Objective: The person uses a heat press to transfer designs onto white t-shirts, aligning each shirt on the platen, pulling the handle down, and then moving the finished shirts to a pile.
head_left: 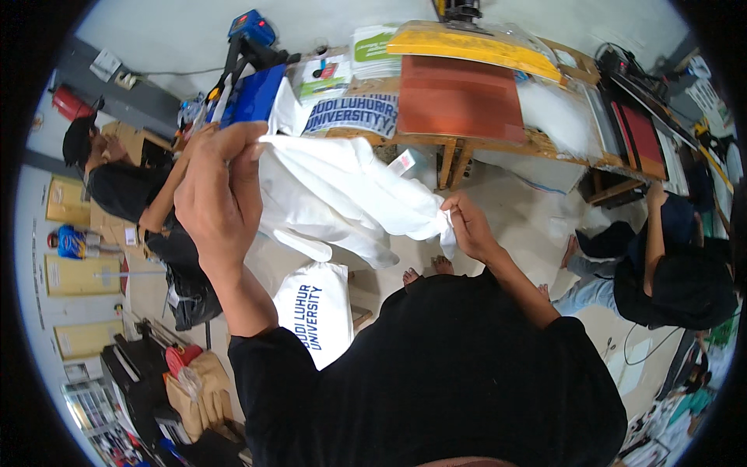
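A white cloth garment (334, 183), perhaps a shirt, hangs stretched between my two hands in front of the worktable. My left hand (222, 187) is raised and pinches one end of it. Lower down and farther right, my right hand (469, 226) grips a bunched corner, with a short end hanging below the fingers. A small pale label (402, 162) shows along the garment's far edge. Folds hide the rest of its shape. Beneath it, to the left of my body, lies a folded white cloth piece (317, 311) with blue printed lettering.
On the wooden worktable are a yellow-edged heat press (475, 48), a red-brown pad (461, 100) and a sheet with blue lettering (352, 115). One person (128, 183) is at the left, another (673, 276) at the right. Brown bags (201, 385) stand at lower left.
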### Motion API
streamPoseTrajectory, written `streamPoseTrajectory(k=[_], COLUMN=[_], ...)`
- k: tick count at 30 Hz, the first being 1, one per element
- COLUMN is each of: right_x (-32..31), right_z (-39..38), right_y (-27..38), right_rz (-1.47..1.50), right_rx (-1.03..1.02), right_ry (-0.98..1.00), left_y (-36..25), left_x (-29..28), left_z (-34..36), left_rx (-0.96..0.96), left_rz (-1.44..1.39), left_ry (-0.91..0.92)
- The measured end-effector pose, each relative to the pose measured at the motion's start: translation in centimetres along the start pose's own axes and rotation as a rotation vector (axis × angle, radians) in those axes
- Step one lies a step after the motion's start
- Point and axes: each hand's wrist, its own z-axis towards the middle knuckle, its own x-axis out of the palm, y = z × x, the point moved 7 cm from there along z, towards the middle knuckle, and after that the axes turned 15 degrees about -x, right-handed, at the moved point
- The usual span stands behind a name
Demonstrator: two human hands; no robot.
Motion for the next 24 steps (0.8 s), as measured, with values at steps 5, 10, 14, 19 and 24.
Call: streamPoseTrajectory(k=[5, 10, 14, 19, 24], right_x=[2.9, 2.9, -0.1, -4.3, -7.6], right_z=[-0.7, 2.2, 3.9, 5.1, 7.7], right_y=[-0.1, 1.3, 2.0, -1.2, -3.5], right_rz=[0.014, -0.257, -0.276, 0.175, 0.046], right_rx=[0.008, -0.04, -0.257, 0.111, 0.173], right_ry=[0.023, 0.096, 0.003, 0.208, 0.456], left_y=[0.0, -0.3, 0.9, 4.5, 5.7], left_x=[-1.9, -4.2, -7.5, -9.4, -9.7], left_z=[-1.0, -2.3, -4.1, -8.6, -12.9], left_rx=[0.036, -0.025, -0.033, -0.327, -0.347], left_rz=[0.005, -0.041, 0.041, 0.078, 0.231], left_ry=[-0.013, 0.057, 0.097, 0.307, 0.401])
